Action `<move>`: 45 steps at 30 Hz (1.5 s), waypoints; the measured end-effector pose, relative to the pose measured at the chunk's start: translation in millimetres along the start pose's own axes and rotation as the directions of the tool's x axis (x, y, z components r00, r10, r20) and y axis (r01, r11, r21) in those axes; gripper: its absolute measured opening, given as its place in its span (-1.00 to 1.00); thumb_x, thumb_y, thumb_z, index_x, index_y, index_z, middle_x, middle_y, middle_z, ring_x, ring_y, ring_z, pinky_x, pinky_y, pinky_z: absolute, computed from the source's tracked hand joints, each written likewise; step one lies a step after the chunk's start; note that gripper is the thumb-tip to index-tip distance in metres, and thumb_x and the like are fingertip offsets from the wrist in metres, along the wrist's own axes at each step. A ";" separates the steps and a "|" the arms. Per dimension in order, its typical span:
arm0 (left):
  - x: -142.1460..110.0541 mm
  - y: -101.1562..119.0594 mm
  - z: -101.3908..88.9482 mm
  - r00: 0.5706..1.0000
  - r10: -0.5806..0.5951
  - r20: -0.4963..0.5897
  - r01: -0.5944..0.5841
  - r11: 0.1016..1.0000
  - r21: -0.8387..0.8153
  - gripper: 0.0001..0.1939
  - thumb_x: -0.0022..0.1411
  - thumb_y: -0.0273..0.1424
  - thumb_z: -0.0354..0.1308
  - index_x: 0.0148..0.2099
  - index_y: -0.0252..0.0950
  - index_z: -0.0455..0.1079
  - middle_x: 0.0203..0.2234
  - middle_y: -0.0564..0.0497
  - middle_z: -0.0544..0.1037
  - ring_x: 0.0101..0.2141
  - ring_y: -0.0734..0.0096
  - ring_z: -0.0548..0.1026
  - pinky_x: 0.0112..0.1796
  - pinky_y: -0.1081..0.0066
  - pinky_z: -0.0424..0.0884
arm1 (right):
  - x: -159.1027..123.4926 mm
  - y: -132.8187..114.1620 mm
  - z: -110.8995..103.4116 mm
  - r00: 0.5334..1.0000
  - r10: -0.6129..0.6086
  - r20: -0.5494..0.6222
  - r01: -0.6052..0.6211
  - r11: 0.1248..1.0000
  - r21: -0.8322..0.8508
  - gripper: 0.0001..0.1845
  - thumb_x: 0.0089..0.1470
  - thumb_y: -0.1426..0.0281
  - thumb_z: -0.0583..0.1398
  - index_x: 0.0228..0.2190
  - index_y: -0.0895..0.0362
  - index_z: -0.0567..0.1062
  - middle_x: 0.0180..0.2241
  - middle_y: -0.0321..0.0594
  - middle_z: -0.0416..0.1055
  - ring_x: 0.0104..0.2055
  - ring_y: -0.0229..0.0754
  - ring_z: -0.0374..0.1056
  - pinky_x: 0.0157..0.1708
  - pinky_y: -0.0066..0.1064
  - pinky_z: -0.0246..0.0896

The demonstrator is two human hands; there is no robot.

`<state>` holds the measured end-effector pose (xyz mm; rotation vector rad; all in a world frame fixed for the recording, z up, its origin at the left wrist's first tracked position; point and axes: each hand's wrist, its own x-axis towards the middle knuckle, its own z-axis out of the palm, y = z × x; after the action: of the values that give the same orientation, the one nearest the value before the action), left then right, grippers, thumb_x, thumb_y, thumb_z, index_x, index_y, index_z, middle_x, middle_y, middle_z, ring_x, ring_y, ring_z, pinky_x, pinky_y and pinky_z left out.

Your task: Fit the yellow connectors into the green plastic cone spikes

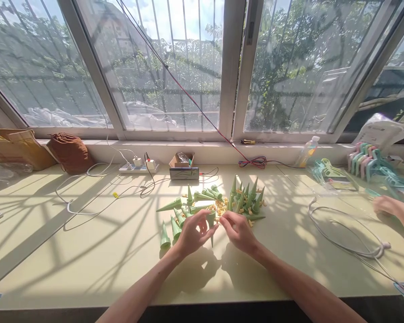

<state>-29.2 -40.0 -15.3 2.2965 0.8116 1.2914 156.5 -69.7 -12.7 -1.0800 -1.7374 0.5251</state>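
My left hand (193,231) grips a green plastic cone (210,219) between thumb and fingers, its point facing down. Close beside it, my right hand (239,231) is pinched on a small yellow piece (217,220) at the cone's side; the fingertips hide most of that piece. Beyond my hands lie more green cones (164,237), some on their sides and some standing point up. Loose yellow pieces (221,206) are scattered among them. At the right, a cluster of upright green cones (252,194) has yellow pieces around the bases.
Behind the cones stand a phone-like black device (184,173) and a small cardboard box (177,159). A power strip (138,168) and white cables lie left; a coiled white cable (343,251) lies right. Another person's hand (387,205) rests near plastic hangers (365,159) and a bottle (308,151).
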 end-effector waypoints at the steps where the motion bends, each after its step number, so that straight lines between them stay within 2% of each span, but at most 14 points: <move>1: 0.0 0.1 -0.2 1.000 -0.001 0.000 0.001 1.000 0.002 -0.69 0.17 -0.47 0.28 -0.05 -0.31 0.31 -0.62 0.17 0.41 -0.66 0.59 0.36 -0.55 0.54 0.40 | -0.1 0.2 0.0 1.000 0.001 0.001 -0.001 1.000 0.001 -0.69 0.25 0.34 0.06 -0.52 0.14 0.34 -0.57 -0.31 0.28 -0.55 -0.30 0.15 -0.53 -0.45 -0.03; 7: 0.9 1.6 -0.7 1.000 -0.003 -0.003 0.003 1.000 -0.009 -0.71 0.19 -0.46 0.27 -0.06 -0.30 0.31 -0.61 0.17 0.41 -0.66 0.59 0.36 -0.56 0.55 0.40 | -1.1 1.4 1.2 1.000 0.019 -0.004 -0.019 1.000 0.014 -0.69 0.26 0.32 0.07 -0.52 0.14 0.34 -0.58 -0.33 0.27 -0.55 -0.30 0.16 -0.52 -0.46 -0.01; 11: 2.3 3.3 0.5 0.999 -0.026 -0.041 0.025 0.999 -0.033 -0.78 0.24 -0.45 0.22 -0.07 -0.29 0.31 -0.58 0.14 0.44 -0.64 0.58 0.38 -0.56 0.55 0.40 | -1.2 0.6 1.7 0.999 0.046 0.002 -0.046 0.997 0.055 -0.69 0.27 0.29 0.07 -0.48 0.14 0.36 -0.60 -0.35 0.25 -0.58 -0.30 0.18 -0.54 -0.46 0.04; 13: 2.8 4.0 1.2 0.994 -0.089 -0.057 0.085 0.994 -0.067 -0.83 0.27 -0.41 0.19 -0.10 -0.29 0.32 -0.60 0.14 0.43 -0.62 0.55 0.40 -0.56 0.54 0.40 | -1.3 0.0 1.6 0.998 0.053 0.016 -0.054 0.994 0.100 -0.72 0.29 0.29 0.06 -0.42 0.15 0.39 -0.58 -0.34 0.29 -0.59 -0.30 0.21 -0.55 -0.46 0.09; 16: 3.8 4.5 1.6 0.972 -0.228 -0.056 0.214 0.959 -0.185 -0.88 0.32 -0.35 0.14 -0.16 -0.28 0.32 -0.64 0.16 0.40 -0.66 0.56 0.38 -0.62 0.56 0.37 | -1.7 -0.4 1.5 0.999 0.038 0.032 -0.043 0.987 0.155 -0.78 0.28 0.30 0.07 -0.15 0.16 0.42 -0.52 -0.31 0.40 -0.58 -0.29 0.26 -0.53 -0.45 0.18; 19: 5.6 5.2 1.1 0.936 -0.343 -0.075 0.307 0.902 -0.304 -0.84 0.33 -0.29 0.13 -0.23 -0.27 0.30 -0.62 0.14 0.45 -0.72 0.60 0.33 -0.69 0.58 0.29 | -3.4 0.6 2.6 0.998 0.001 0.061 -0.012 0.984 0.176 -0.59 0.24 0.30 0.15 0.08 0.14 0.30 -0.49 -0.32 0.44 -0.57 -0.28 0.27 -0.55 -0.45 0.21; 22: 8.2 6.6 0.0 0.901 -0.425 -0.091 0.363 0.850 -0.382 -0.80 0.32 -0.26 0.14 -0.27 -0.28 0.29 -0.59 0.12 0.50 -0.76 0.62 0.32 -0.74 0.59 0.23 | -5.9 2.3 4.3 0.996 -0.037 0.081 0.021 0.981 0.191 -0.43 0.16 0.32 0.22 0.16 0.09 0.21 -0.44 -0.32 0.44 -0.55 -0.29 0.29 -0.59 -0.48 0.23; 24: 9.8 7.7 -0.7 0.882 -0.464 -0.082 0.393 0.821 -0.413 -0.77 0.31 -0.23 0.15 -0.29 -0.28 0.30 -0.59 0.10 0.51 -0.76 0.61 0.33 -0.76 0.60 0.22 | -7.1 2.5 4.8 0.993 -0.064 0.095 0.044 0.979 0.197 -0.43 0.14 0.34 0.24 0.15 0.06 0.22 -0.40 -0.31 0.43 -0.55 -0.30 0.29 -0.62 -0.51 0.23; 27: 11.0 9.1 -1.2 0.862 -0.503 -0.056 0.437 0.796 -0.419 -0.74 0.30 -0.20 0.15 -0.30 -0.31 0.34 -0.61 0.09 0.51 -0.77 0.60 0.34 -0.77 0.60 0.19 | -7.4 1.2 4.5 0.990 -0.111 0.084 0.094 0.978 0.185 -0.53 0.13 0.38 0.23 0.07 0.05 0.29 -0.37 -0.29 0.41 -0.54 -0.32 0.29 -0.62 -0.52 0.26; 32: 10.8 11.7 -1.5 0.852 -0.524 0.004 0.484 0.784 -0.389 -0.69 0.30 -0.17 0.15 -0.27 -0.34 0.40 -0.64 0.09 0.48 -0.79 0.61 0.31 -0.77 0.60 0.16 | -5.2 -0.7 2.9 0.986 -0.160 -0.050 0.164 0.981 0.104 -0.80 0.17 0.39 0.20 -0.13 0.08 0.45 -0.34 -0.22 0.49 -0.47 -0.28 0.36 -0.50 -0.47 0.34; 34: 10.8 12.3 -1.7 0.848 -0.529 0.028 0.499 0.779 -0.380 -0.68 0.29 -0.15 0.15 -0.27 -0.35 0.42 -0.67 0.11 0.46 -0.80 0.61 0.30 -0.77 0.60 0.14 | -4.8 -0.5 2.3 0.984 -0.159 -0.084 0.165 0.983 0.081 -0.85 0.19 0.36 0.20 -0.18 0.09 0.50 -0.31 -0.19 0.52 -0.42 -0.25 0.39 -0.46 -0.44 0.37; 39: 10.1 8.8 -1.1 0.857 -0.513 0.042 0.494 0.797 -0.347 -0.68 0.24 -0.14 0.20 -0.28 -0.35 0.46 -0.71 0.14 0.43 -0.82 0.62 0.26 -0.75 0.58 0.13 | -4.4 1.3 1.7 0.988 -0.137 -0.067 0.142 0.987 0.076 -0.82 0.22 0.32 0.18 -0.20 0.11 0.55 -0.34 -0.18 0.51 -0.45 -0.25 0.36 -0.44 -0.40 0.35; 45: 8.6 5.4 0.1 0.894 -0.448 -0.021 0.428 0.867 -0.256 -0.70 0.18 -0.17 0.26 -0.22 -0.32 0.44 -0.73 0.18 0.39 -0.77 0.56 0.31 -0.69 0.56 0.21 | -2.5 4.8 2.1 0.984 -0.095 -0.148 0.099 0.995 0.021 -0.78 0.26 0.31 0.12 -0.29 0.15 0.52 -0.46 -0.25 0.40 -0.53 -0.28 0.26 -0.48 -0.42 0.23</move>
<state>-24.0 -38.6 -6.8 1.7424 1.0617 1.1975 156.9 -69.1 -18.4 -0.9840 -1.6392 0.3988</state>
